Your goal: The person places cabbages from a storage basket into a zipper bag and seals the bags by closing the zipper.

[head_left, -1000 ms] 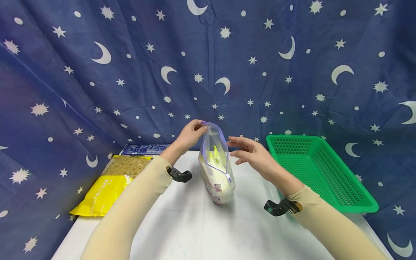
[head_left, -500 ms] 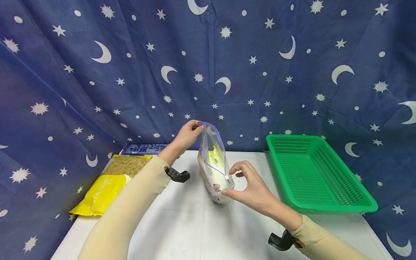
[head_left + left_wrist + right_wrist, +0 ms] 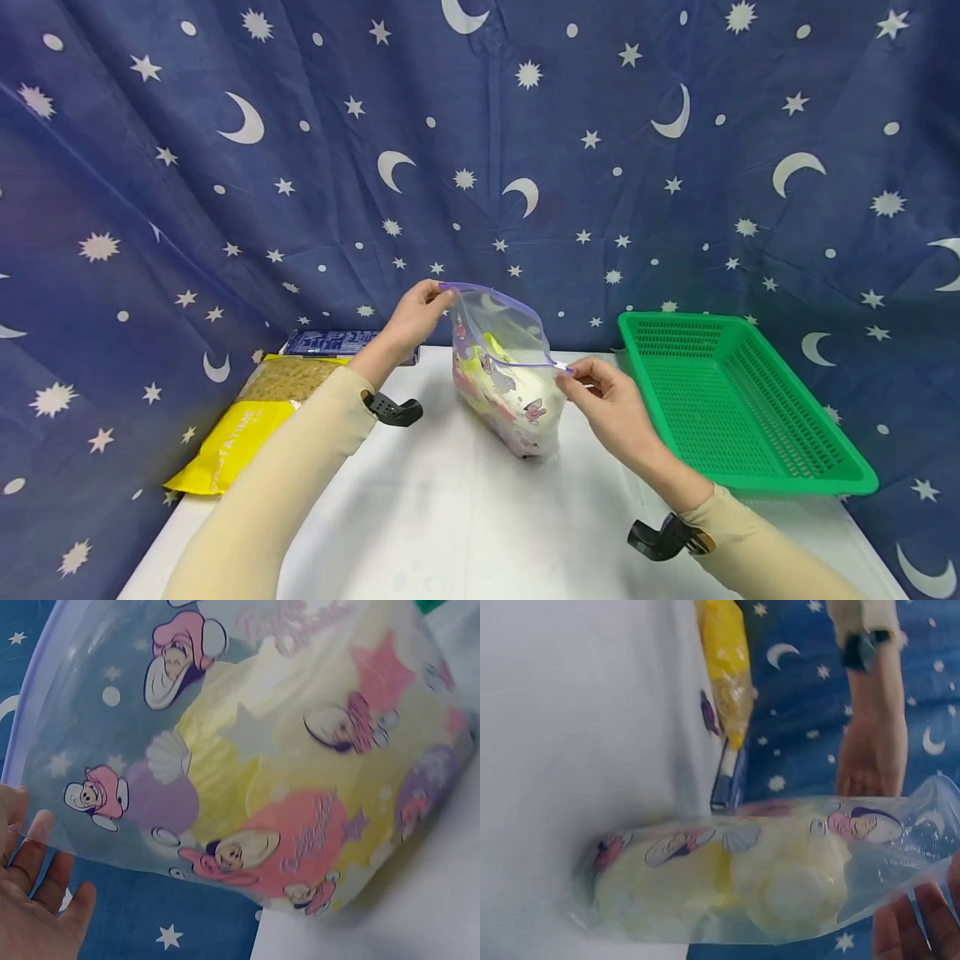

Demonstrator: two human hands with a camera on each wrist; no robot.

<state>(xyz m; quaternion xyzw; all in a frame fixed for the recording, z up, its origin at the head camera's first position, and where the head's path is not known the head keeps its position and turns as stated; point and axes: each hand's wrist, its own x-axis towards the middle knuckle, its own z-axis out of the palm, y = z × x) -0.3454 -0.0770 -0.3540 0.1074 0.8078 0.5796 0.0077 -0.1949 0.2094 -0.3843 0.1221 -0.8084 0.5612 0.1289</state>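
Note:
A clear zip bag (image 3: 506, 408) with a purple seal and printed cartoon figures stands on the white table, its mouth agape. Inside it is a pale yellow-green leafy vegetable (image 3: 492, 344), like a napa cabbage, whose round white base (image 3: 791, 891) shows in the right wrist view. My left hand (image 3: 416, 317) pinches the far left corner of the bag's mouth. At the opposite corner, by the white slider (image 3: 559, 364), my right hand (image 3: 613, 410) pinches the edge between thumb and fingers. The left wrist view shows the bag's printed side (image 3: 247, 765) filling most of the picture.
To the right stands a green plastic basket (image 3: 757, 485). A yellow pasta bag (image 3: 251, 433) lies at the left, with a dark blue patterned pack (image 3: 330, 342) behind it. A blue star-and-moon curtain (image 3: 480, 167) hangs behind the white table (image 3: 450, 533).
My right hand came down beside the bag, then took hold of the corner by the slider and drew it right. The bag's mouth is stretched wider and has turned; my left hand moved slightly left.

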